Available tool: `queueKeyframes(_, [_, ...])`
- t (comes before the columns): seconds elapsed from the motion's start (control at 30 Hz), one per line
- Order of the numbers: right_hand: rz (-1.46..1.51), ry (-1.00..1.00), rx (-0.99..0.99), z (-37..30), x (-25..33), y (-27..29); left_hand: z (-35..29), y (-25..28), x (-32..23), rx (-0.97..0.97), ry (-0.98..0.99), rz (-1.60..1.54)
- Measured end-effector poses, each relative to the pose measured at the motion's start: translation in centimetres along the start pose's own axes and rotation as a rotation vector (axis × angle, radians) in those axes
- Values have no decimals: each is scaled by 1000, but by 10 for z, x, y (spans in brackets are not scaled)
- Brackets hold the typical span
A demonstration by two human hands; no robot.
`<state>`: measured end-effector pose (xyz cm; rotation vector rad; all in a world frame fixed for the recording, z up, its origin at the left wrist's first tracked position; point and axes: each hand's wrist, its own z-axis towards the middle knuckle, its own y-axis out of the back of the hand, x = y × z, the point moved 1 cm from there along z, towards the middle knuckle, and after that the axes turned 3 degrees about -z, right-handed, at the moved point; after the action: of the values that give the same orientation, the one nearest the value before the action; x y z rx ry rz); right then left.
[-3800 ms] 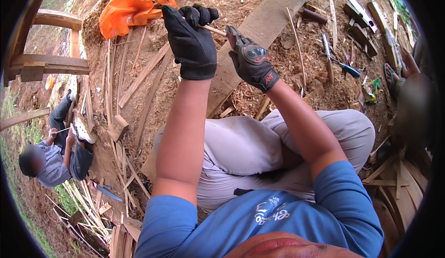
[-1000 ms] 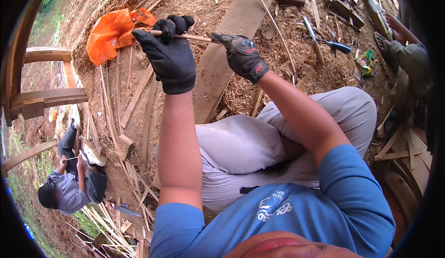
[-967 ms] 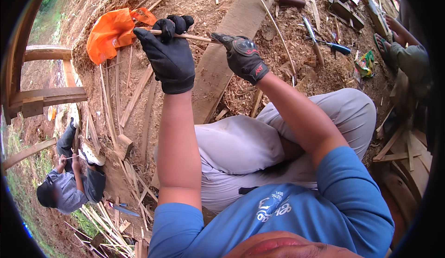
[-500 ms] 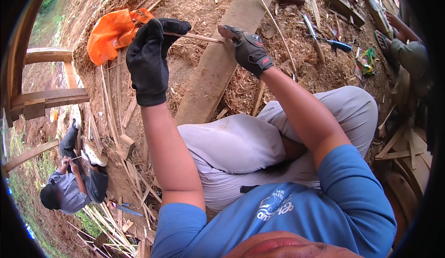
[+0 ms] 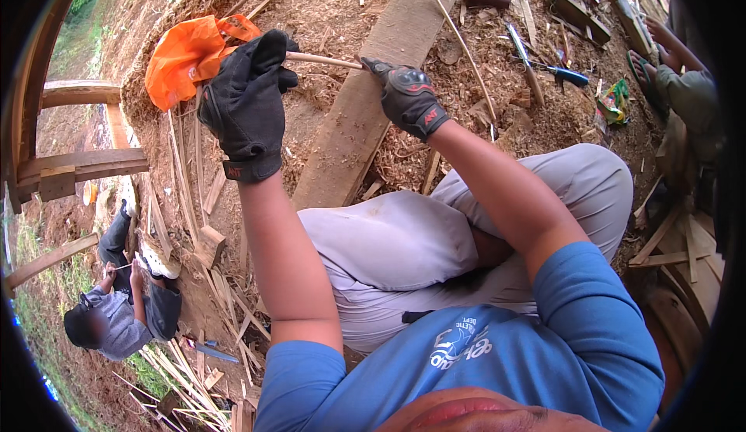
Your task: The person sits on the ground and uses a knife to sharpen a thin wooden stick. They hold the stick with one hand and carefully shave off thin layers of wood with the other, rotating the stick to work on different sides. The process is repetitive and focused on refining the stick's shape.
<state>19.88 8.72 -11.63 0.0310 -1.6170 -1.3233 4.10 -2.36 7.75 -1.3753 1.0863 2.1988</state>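
Observation:
A thin, pale wooden stick (image 5: 322, 60) spans the space between my two black-gloved hands. My left hand (image 5: 245, 109) is closed round its left end, with the back of the glove up and the palm hidden. At the stick's other end, the fingertips of my right hand (image 5: 408, 94) pinch it. Beneath the stick and my right fingers lies a long wooden plank (image 5: 338, 156), dusted with shavings. An orange plastic bag (image 5: 183, 59) rests just beyond my left hand.
Wood shavings cover the ground. At the right lie a blue-handled tool (image 5: 571, 77), a hand plane (image 5: 583, 20) and a colourful packet (image 5: 614, 102). A seated person (image 5: 120, 315) holds a thin stick at the left, near piled wood strips (image 5: 183, 389). Another person (image 5: 684, 90) sits far right.
My left hand has turned so the back of its glove shows. My right hand has shifted slightly left and rolled, with its knuckles now up. The stick stays between them.

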Motion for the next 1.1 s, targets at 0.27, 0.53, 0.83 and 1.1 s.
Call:
queueKeyframes(0.27, [55,183,-145,-5,48,24,-5,-11,13,45,-113,-270])
queueKeyframes(0.53, [75,209,-185,-10,42,18,-10,-24,-1,-91,-175,-81])
queueKeyframes(0.83, [9,144,-53,-4,25,11,-2,-17,-8,-135,-41,197])
queueKeyframes(1.1, [36,195,-123,-3,26,13,-1,-24,-17,-194,22,135])
